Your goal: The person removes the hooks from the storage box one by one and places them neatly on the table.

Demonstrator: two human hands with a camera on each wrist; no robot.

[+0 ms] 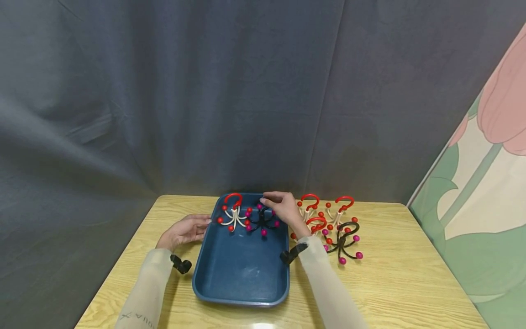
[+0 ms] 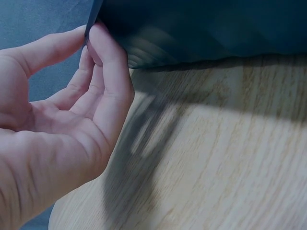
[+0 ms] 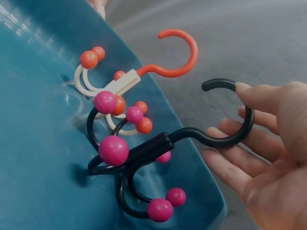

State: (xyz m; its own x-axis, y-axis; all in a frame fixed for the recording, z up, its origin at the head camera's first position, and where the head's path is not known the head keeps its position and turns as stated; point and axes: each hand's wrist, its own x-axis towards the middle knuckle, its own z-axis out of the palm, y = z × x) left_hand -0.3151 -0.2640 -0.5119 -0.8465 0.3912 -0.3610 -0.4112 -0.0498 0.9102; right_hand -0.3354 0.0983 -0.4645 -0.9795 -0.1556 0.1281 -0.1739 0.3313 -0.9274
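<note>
My right hand holds a black multi-armed hook hanger by its curved hook, thumb on one side and fingers on the other. Magenta balls cap the hanger's arms, which sit inside the far end of the blue tray. Left of it in the tray is a white hanger with a red hook and red balls. At the tray's left side, my left hand pinches the rim between thumb and fingers, as the left wrist view shows.
Right of the tray, on the wooden table, another black hanger with magenta balls stands near several white hangers with red hooks, one of them a white hanger at the back. A dark curtain hangs behind the table.
</note>
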